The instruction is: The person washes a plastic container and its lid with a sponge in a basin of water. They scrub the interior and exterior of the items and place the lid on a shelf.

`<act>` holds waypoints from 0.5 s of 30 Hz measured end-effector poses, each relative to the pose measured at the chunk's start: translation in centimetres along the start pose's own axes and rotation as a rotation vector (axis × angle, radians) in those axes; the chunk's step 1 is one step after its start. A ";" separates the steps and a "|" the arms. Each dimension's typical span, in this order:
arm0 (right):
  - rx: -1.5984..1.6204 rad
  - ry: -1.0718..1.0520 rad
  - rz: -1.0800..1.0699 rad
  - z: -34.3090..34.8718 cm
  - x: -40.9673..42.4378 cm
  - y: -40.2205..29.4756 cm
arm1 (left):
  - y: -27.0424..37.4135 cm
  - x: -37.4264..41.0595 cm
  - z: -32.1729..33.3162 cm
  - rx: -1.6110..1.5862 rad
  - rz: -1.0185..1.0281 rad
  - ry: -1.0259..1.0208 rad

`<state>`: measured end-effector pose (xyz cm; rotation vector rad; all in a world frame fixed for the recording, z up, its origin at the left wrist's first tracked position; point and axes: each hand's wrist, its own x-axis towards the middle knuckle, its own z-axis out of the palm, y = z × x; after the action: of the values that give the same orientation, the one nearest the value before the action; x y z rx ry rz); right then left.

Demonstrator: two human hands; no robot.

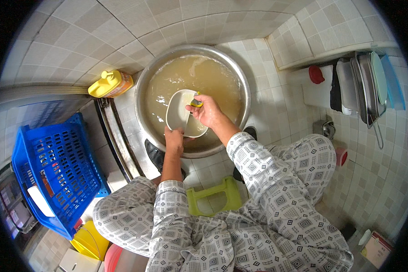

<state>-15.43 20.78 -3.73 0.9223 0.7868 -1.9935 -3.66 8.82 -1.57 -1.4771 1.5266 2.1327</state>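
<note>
A wide metal basin [246,91] of cloudy, tan water [221,73] stands on the floor before me. Above the water, a white rounded container [177,110] with a divider across its inside is tilted towards me. My left hand [174,139] grips its near left rim, the fingers partly hidden beneath. In the fingers of my right hand [205,110] is a small yellow-and-grey tool [196,102], perhaps a brush handle; its working end is hidden. That hand is over the container's right side, close to the divider.
A yellow jug [107,85] stands left of the basin by the tiled wall. A blue plastic basket [64,163] leans at left, near a yellow bucket [90,238]. A green stool [224,197] sits below me. Trays [352,88] and a strainer [378,132] are at right.
</note>
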 end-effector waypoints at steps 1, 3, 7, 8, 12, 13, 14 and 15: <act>-0.021 -0.008 0.012 -0.2 0.0 -0.1 | -0.1 0.2 -0.3 -0.036 -0.034 -0.032; -0.104 -0.054 0.017 -0.4 -0.4 -0.7 | -0.7 0.8 -0.4 -0.088 -0.025 -0.030; -0.341 -0.063 0.077 0.5 -1.2 -1.0 | -2.3 2.2 -1.4 -0.152 0.023 -0.078; -0.439 -0.077 0.091 0.8 -1.6 -0.8 | -2.7 2.6 -1.6 -0.164 0.045 -0.082; -0.868 -0.038 0.085 0.3 -2.1 -0.8 | -1.8 1.4 -0.7 -0.134 0.043 -0.056; -0.985 -0.013 0.073 0.4 -2.3 -0.9 | -1.9 1.1 -0.5 -0.120 0.056 -0.035; -1.203 -0.022 0.055 0.1 -2.0 -1.0 | -1.8 0.9 -0.3 -0.106 0.068 -0.015; -1.489 -0.041 0.054 0.2 -2.0 -0.8 | -2.3 1.4 -0.9 -0.040 0.124 -0.002</act>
<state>-15.33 21.80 -1.84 -0.0148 1.7533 -0.8591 -2.48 8.62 -4.14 -1.4270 1.6234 2.2451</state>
